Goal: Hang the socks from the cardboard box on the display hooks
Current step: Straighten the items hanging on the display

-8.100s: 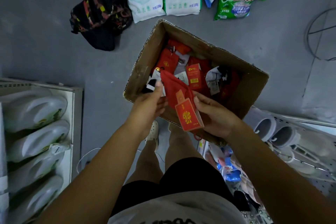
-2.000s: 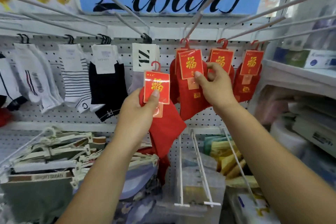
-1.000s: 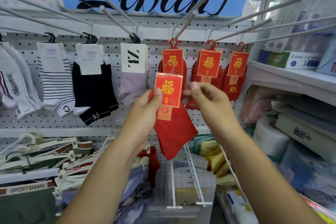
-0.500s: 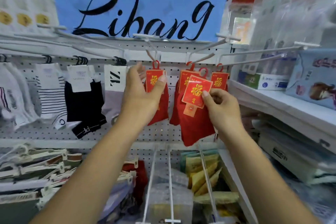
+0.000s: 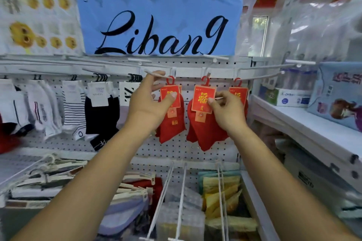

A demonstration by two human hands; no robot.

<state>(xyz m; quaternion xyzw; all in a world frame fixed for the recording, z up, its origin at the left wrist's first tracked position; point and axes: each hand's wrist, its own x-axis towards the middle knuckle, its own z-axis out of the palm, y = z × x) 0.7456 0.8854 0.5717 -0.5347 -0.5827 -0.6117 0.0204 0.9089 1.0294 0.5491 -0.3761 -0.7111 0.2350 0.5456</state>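
Three packs of red socks with red-and-gold cards hang on white display hooks on the pegboard. My left hand (image 5: 150,101) pinches the card of the left red sock pack (image 5: 171,115), its forefinger touching the tip of the display hook (image 5: 156,73) that carries it. My right hand (image 5: 227,111) grips the card of the middle red sock pack (image 5: 203,123), whose red hanger loop (image 5: 205,81) sits at a hook. A third red sock pack (image 5: 238,92) hangs to the right, partly hidden by my right hand. The cardboard box is out of view.
White, striped and black socks (image 5: 101,115) hang on hooks to the left. A blue "Libang" sign (image 5: 156,15) sits above the pegboard. Long wire prongs (image 5: 182,197) stick out below, over bagged goods. A white shelf (image 5: 305,123) with boxes stands at the right.
My right hand has lifted the red sock pack so its loop is at the middle hook. My left hand still holds the left pack. The view tilted upward.
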